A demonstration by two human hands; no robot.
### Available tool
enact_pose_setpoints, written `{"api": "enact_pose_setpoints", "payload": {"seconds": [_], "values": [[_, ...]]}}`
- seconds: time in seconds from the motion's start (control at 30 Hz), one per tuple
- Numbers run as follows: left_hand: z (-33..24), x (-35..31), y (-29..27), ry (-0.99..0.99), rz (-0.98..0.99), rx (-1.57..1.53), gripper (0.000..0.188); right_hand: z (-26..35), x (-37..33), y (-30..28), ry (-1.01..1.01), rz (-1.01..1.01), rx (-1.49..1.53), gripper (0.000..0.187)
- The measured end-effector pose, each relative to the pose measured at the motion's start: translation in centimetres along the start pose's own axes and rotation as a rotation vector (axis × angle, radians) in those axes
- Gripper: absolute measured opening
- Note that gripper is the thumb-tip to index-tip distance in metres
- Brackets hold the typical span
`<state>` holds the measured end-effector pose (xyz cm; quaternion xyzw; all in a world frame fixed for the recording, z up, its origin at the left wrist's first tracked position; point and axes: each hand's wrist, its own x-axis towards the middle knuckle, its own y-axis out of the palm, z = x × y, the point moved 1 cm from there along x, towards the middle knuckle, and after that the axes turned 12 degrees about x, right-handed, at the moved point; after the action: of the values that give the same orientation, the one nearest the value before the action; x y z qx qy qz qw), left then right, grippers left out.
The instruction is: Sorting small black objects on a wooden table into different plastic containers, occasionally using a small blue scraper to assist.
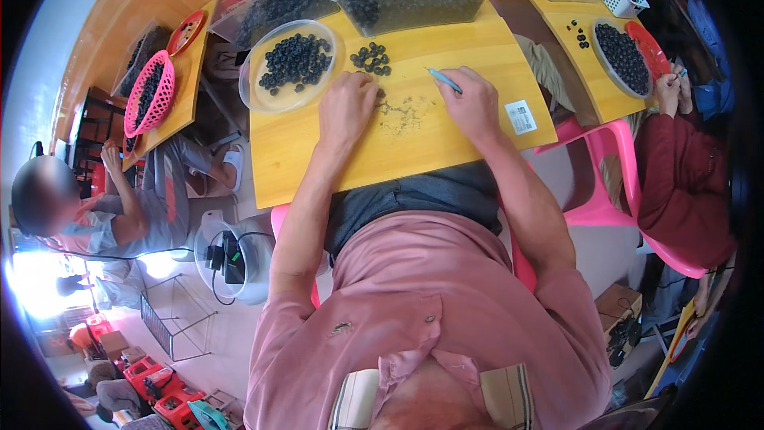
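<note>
- Head view, the only one: yellow table [278, 151], both bare hands over its middle, forearms in from the near side
- Right hand [471, 99]: fingers closed in a pen-like pinch on a slim blue tool [446, 80], thin tip clear of the fingers
- Left hand [348, 103]: fingers curled, tips drawn together beside a small dark ball [380, 94]; whether they clamp it, cannot tell
- Key relation: ball lies left and slightly near of the tool tip, a gap of table between; tool's long axis slants from near right to far left, so the tip aims past the ball, more toward the far side
- Ball sits right at the left fingertips, so left is the nearer hand; round, no long axis to make out
- Cluster [371, 58] of like balls just beyond the left hand, apart from the tool tip
- Pale crumbs [402, 115] scattered between the hands, near side of the ball
- Round clear tub [253, 84] of dark balls left of the cluster; big clear bin [458, 14] of more along the far edge
- White label [520, 117] flat on the table, right of the right hand
</note>
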<state>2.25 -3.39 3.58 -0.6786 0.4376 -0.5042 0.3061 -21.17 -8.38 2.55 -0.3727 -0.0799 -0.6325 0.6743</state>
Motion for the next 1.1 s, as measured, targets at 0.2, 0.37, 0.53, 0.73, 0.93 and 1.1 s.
{"api": "enact_pose_setpoints", "payload": {"seconds": [0.2,0.37,0.53,0.73,0.93,1.1], "values": [[-0.1,-0.7,-0.3,0.176,-0.019,-0.071,0.017,0.0,-0.1,0.1,-0.05,-0.022,-0.003,0.01],[1.3,0.4,1.0,0.371,0.086,0.026,0.021,0.2,-0.1,0.2,-0.029,-0.002,0.016,0.01],[1.0,0.8,0.4,0.214,0.087,-0.113,0.02,0.2,-0.2,0.1,-0.033,0.008,-0.004,0.011],[0.8,-0.7,0.2,-0.103,0.056,-0.468,0.017,0.2,-0.3,0.2,-0.022,0.041,0.013,0.012],[0.5,-1.5,1.1,-0.186,0.116,-0.592,0.016,0.5,-0.4,0.5,-0.039,0.088,0.012,0.012],[0.4,-1.5,1.4,-0.311,0.107,-0.833,0.02,0.7,-0.4,0.8,-0.046,0.098,0.014,0.012]]}}
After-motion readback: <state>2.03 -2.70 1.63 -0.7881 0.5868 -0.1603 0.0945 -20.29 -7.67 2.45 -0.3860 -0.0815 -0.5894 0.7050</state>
